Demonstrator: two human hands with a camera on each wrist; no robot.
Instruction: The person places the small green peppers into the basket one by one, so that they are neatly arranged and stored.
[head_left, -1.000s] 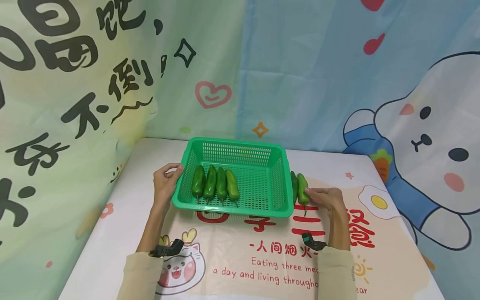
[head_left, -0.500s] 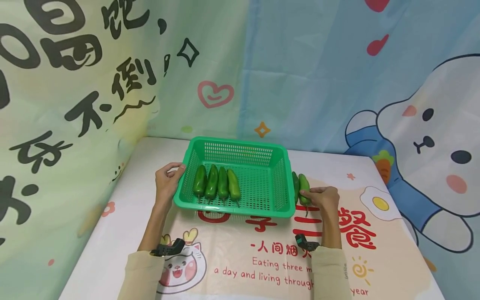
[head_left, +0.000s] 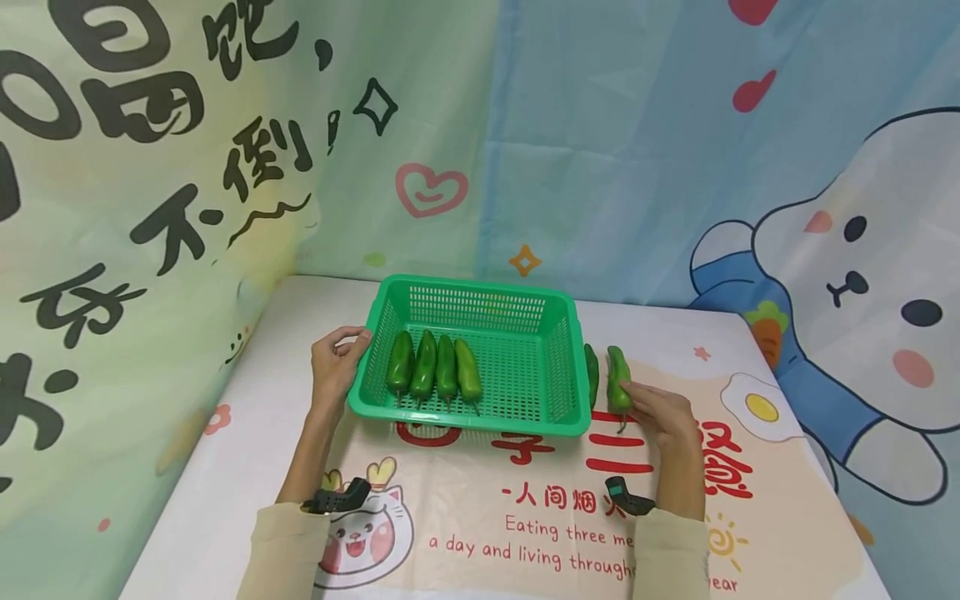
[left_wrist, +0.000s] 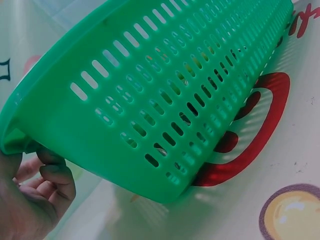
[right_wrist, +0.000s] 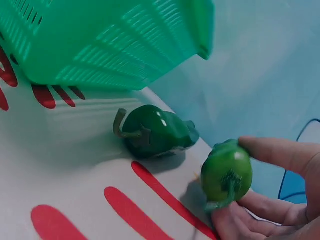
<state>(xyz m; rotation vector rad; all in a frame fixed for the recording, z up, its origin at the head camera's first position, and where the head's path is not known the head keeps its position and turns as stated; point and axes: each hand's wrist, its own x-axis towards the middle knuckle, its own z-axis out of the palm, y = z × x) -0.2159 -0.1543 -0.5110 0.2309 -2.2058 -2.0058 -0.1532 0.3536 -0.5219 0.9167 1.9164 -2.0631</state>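
A green plastic basket (head_left: 510,367) stands on the table with several green peppers (head_left: 446,367) lying side by side in its left half. My left hand (head_left: 334,367) grips the basket's left rim; in the left wrist view its fingers (left_wrist: 59,175) curl under that rim. Outside the basket's right wall lies a dark green pepper (right_wrist: 159,131), partly hidden by the basket in the head view. A lighter green pepper (head_left: 618,379) is pinched between the thumb and fingers of my right hand (head_left: 663,412), a small gap away from the dark one. Its stem points toward me.
A printed cloth (head_left: 525,508) with red characters and a cat drawing covers the table. Behind the table hangs a light blue-green curtain (head_left: 600,167), and a printed curtain (head_left: 172,333) hangs on the left.
My right hand first closed in on the lighter pepper, then moved right with it, widening the gap to the dark pepper. The left hand and the basket stay nearly still.
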